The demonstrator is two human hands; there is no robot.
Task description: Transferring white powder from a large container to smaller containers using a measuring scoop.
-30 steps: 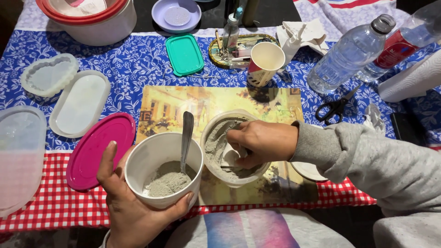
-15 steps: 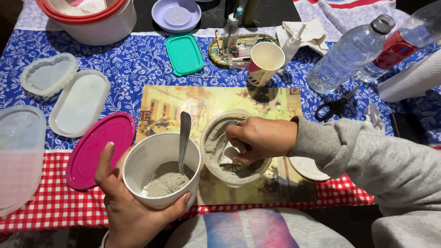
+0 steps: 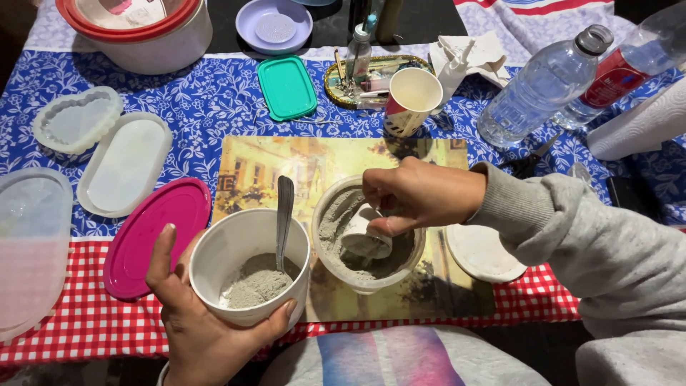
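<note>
Right hand (image 3: 421,196) now higher, small scoop cup (image 3: 366,241) lifted, tilted in powder tub (image 3: 368,239).

Both hands (image 3: 207,322) (image 3: 418,194) curled, gripping.

The white cup (image 3: 250,268) in the left hand (image 3: 204,322) looks like smooth, slightly glossy plastic; the grey powder (image 3: 254,282) inside it is matt and finely grained. A shiny metal spoon (image 3: 284,214) stands in it. The right hand (image 3: 421,196), in a soft grey fleecy sleeve (image 3: 593,243), holds a small scoop (image 3: 364,239) dusted matt grey, inside a translucent plastic tub (image 3: 364,243) coated with the same powder. Under both lies a glossy printed mat (image 3: 286,161). To the left, the pink lid (image 3: 153,232) is smooth glossy plastic, and the moulds (image 3: 121,161) look frosted and rubbery. The tablecloth (image 3: 207,107) is matt woven cloth. Far right, the bottle (image 3: 539,86) is clear, shiny plastic.
</note>
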